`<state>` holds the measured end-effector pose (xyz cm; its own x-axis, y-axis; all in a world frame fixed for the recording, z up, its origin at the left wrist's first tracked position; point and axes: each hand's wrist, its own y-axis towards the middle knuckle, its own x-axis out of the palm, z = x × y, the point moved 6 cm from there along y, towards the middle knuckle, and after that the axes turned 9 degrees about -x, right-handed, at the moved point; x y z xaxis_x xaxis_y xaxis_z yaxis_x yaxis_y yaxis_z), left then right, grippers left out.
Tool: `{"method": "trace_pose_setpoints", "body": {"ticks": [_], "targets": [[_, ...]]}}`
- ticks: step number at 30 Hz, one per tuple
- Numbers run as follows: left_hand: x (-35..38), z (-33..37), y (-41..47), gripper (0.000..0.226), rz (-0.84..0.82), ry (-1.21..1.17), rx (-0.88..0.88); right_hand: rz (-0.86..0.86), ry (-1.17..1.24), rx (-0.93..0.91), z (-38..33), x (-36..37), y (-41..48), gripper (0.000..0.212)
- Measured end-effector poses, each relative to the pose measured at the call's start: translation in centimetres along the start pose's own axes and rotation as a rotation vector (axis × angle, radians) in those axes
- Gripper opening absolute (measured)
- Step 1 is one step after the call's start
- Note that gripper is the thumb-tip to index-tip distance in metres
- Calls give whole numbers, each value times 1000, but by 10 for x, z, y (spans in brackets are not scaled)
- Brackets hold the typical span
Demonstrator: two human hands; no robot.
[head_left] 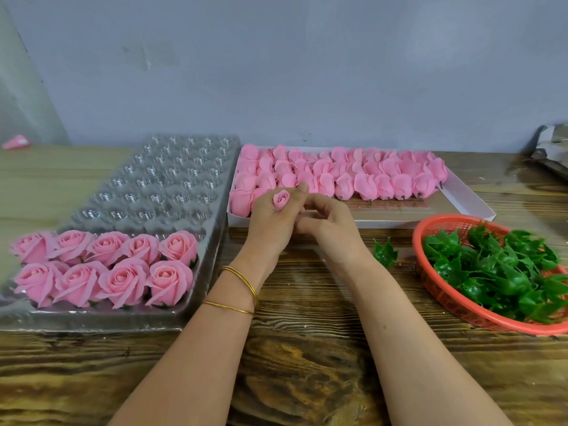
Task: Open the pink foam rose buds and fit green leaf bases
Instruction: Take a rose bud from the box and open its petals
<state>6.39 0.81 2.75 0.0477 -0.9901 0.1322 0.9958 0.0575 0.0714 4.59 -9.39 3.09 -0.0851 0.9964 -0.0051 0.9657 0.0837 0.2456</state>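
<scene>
Head view: my left hand (270, 221) is curled round a pink bud (281, 200), holding it upright just in front of the white box (475, 207) packed with closed buds (353, 176). My right hand (330, 219) sits against the left with its fingers bent; I cannot tell whether it grips anything. Nine opened roses (106, 267) fill the near end of the clear tray (172, 170) on my left. A loose leaf base (385, 253) lies on the wooden table (307, 348) beside the red basket (430, 230) of leaf bases (491, 272).
</scene>
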Motion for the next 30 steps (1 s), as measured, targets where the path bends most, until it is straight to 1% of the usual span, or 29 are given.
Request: {"method": "trace_pose_setpoints", "body": {"ticks": [2,5,6,8,10,13,20,24,30], "targets": [[0,4,-1,29,10,70,48,63,57,20,1,-5,1,39],[1,12,-5,41,37,276,181,158,143,7,-1,-12,3,34],[1,13,-6,42,42,331,201,172,151,2,-2,-13,3,33],[3,11,-6,35,30,405,201,164,153,6,-2,-12,2,32],[6,9,-6,23,-10,396,185,151,108,-5,-2,-11,1,26],[8,12,-9,28,-9,429,208,152,26,-20,-2,-11,0,21],[8,10,-8,23,-19,429,206,146,4,-22,-3,-9,1,17],[7,5,-6,15,-30,364,158,122,-14,-35,-5,-7,0,17],[8,6,-8,18,-26,368,135,122,-44,-55,-9,-8,-1,14]]}}
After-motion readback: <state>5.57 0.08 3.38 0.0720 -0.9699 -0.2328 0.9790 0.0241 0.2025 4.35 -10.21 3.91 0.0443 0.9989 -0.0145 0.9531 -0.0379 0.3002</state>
